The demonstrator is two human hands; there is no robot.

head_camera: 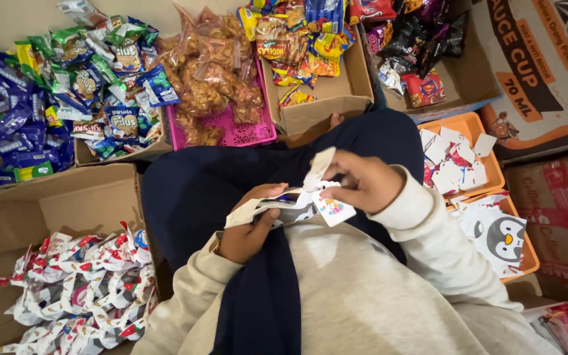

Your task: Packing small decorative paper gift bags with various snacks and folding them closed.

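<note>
I sit on the floor with a dark blue cloth over my lap. My left hand [250, 227] grips a small white paper bag [283, 208] with cartoon prints, held low over my lap. My right hand [361, 180] pinches the bag's upper flap [319, 167] and pulls it upward, so both hands are on the same bag. Cream sleeves cover both arms.
An orange tray [480, 135] of small white cards and a penguin-print bag [498, 235] lies at my right. A cardboard box [67, 204] of red-and-white wrapped sweets [80, 289] is at my left. Ahead are boxes of blue-green snack packets [93, 85], a pink basket [244, 135] of fried snacks, and mixed colourful packets [304, 39].
</note>
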